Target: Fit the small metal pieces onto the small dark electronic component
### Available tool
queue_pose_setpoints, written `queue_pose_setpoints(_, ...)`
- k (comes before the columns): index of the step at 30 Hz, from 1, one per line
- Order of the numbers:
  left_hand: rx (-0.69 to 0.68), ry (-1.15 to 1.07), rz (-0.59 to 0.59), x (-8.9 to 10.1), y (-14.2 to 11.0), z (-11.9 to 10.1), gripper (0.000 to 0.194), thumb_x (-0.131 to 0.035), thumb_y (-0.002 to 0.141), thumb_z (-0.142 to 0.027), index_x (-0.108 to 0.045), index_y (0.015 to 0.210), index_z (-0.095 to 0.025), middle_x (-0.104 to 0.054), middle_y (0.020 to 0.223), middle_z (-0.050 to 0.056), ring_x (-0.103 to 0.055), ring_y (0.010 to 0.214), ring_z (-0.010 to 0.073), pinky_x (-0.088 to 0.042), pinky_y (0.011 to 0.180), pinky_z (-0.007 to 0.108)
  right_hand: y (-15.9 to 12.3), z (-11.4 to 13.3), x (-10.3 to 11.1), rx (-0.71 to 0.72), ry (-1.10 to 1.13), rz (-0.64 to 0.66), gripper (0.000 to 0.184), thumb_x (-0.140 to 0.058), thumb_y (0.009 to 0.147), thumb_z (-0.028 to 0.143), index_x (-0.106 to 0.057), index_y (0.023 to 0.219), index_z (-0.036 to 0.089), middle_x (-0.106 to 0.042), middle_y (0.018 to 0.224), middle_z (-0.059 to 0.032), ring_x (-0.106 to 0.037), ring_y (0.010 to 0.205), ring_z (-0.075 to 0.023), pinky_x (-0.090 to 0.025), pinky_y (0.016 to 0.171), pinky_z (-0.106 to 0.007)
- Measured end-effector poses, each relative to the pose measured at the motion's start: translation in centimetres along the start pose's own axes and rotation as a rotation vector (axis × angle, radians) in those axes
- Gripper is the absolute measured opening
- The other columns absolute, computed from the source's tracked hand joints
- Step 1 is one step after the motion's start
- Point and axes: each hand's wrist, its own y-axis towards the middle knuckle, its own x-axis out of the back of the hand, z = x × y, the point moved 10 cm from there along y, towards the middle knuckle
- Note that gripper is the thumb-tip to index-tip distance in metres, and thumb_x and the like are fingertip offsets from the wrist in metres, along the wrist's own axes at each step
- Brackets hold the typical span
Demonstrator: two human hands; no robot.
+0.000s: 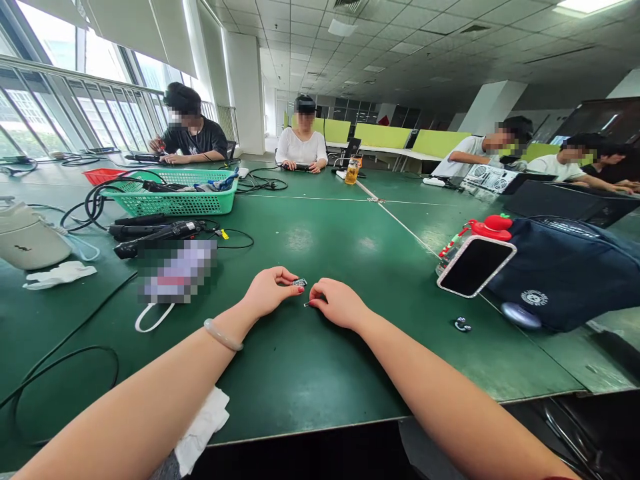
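Note:
My left hand (267, 291) rests on the green table (320, 360) and pinches a tiny dark part (300, 283) between thumb and fingertips. A pale bangle (223, 335) circles that wrist. Just to its right, my right hand (336, 303) lies knuckles-up with its fingers curled on a small thin metal piece (307, 304) at the fingertips. The two hands are a finger's width apart near the table's middle.
A phone (475, 266) leans on a dark blue bag (565, 270) at the right, with a small clip (462, 325) before it. A green basket (175, 193), black tools and cables (155, 233) lie left. Several people sit at the far side.

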Motion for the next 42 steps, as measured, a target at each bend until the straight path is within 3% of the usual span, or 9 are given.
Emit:
queue_pose_setpoints(13,0.014,-0.014,0.026,-0.6,0.2,0.6,0.034,-0.072,0.057,-0.039,-0.063,0.082,-0.017,-0.070,0.080,0.006,-0.064,0.079,0.0202,-0.048,0.075,0.033,1.0,-0.7,-0.2,-0.069,-0.043,-0.059,0.011,-0.051,0.083,0.023,-0.061,0.078,0.021,-0.059,0.080,-0.0011,-0.052,0.072,-0.0121,-0.034,0.060,-0.023)
queue_pose_setpoints(22,-0.004,0.035,0.022,-0.3,0.1,0.3,0.033,-0.071,0.058,-0.039,-0.063,0.082,-0.018,-0.069,0.080,0.005,-0.064,0.078,0.0194,-0.047,0.075,0.033,0.5,0.7,-0.1,0.120,0.010,0.014,0.008,-0.057,0.079,0.025,-0.062,0.075,0.020,-0.056,0.073,0.0011,-0.050,0.068,-0.0097,-0.035,0.063,-0.021)
queue_pose_setpoints(29,0.003,0.076,0.055,-0.8,0.0,0.0,0.034,-0.072,0.056,-0.039,-0.063,0.081,-0.018,-0.069,0.080,0.004,-0.063,0.078,0.0191,-0.046,0.075,0.032,0.3,-2.4,1.4,-0.047,0.008,-0.023,0.013,-0.056,0.076,0.014,-0.062,0.084,0.022,-0.061,0.079,0.0015,-0.052,0.070,-0.0107,-0.038,0.064,-0.022)
queue_pose_setpoints(34,-0.004,0.080,0.063,-0.9,-0.1,-0.1,0.031,-0.072,0.056,-0.037,-0.063,0.080,-0.018,-0.068,0.077,0.003,-0.063,0.077,0.0184,-0.047,0.073,0.031,0.3,-3.2,1.6,-0.128,-0.062,-0.030,0.011,-0.057,0.076,0.018,-0.063,0.085,0.022,-0.062,0.085,-0.0007,-0.055,0.074,-0.0128,-0.040,0.065,-0.024)
queue_pose_setpoints(37,-0.005,0.082,0.071,-1.0,-0.2,-0.1,0.031,-0.072,0.056,-0.037,-0.064,0.079,-0.019,-0.068,0.077,0.003,-0.063,0.076,0.0182,-0.047,0.073,0.030,0.2,-3.3,1.6,-0.147,-0.113,-0.025,0.009,-0.057,0.077,0.021,-0.065,0.083,0.022,-0.063,0.087,-0.0018,-0.056,0.076,-0.0146,-0.041,0.067,-0.026)
queue_pose_setpoints(42,-0.003,0.088,0.083,-1.1,-0.2,0.0,0.031,-0.071,0.056,-0.036,-0.063,0.080,-0.018,-0.068,0.078,0.003,-0.063,0.078,0.0185,-0.047,0.073,0.030,0.1,-3.2,1.7,-0.119,-0.108,-0.020,0.022,-0.053,0.079,0.015,-0.065,0.094,0.025,-0.063,0.091,-0.0014,-0.057,0.081,-0.0143,-0.041,0.069,-0.025)
